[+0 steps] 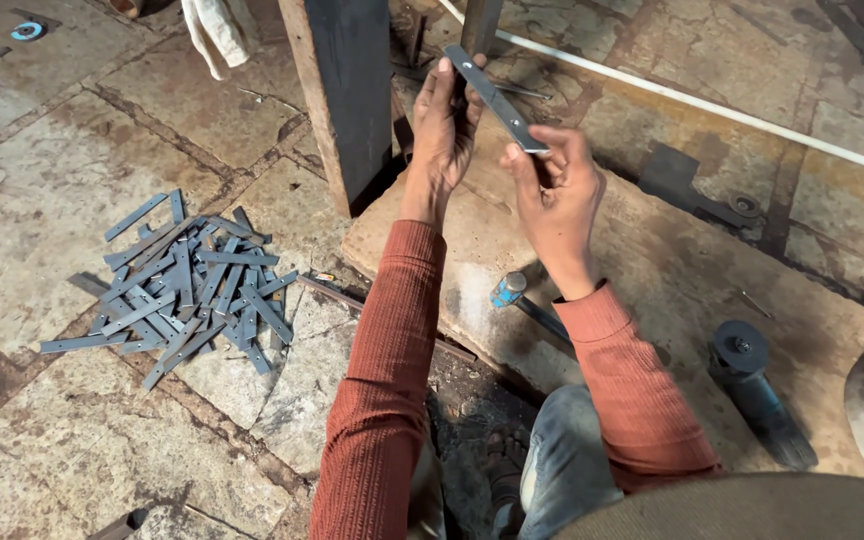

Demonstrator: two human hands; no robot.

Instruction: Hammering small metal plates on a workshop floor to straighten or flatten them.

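A flat grey metal strip (pixel 493 97) is held up in front of me, tilted from upper left to lower right. My left hand (pixel 443 125) pinches its upper end between fingers and thumb. My right hand (pixel 555 190) grips its lower end. Both arms wear rust-red ribbed sleeves. Below my hands lies a thick worn wooden slab (pixel 652 270) on the stone floor. A hammer (pixel 524 300) with a blue-marked head rests on that slab near my right wrist.
A heap of several similar metal strips (pixel 187 290) lies on the stone floor at left. An angle grinder (pixel 757 390) rests on the slab at right. A dark upright steel post (pixel 347 95) stands behind my left hand. A white pipe (pixel 712 105) crosses the floor.
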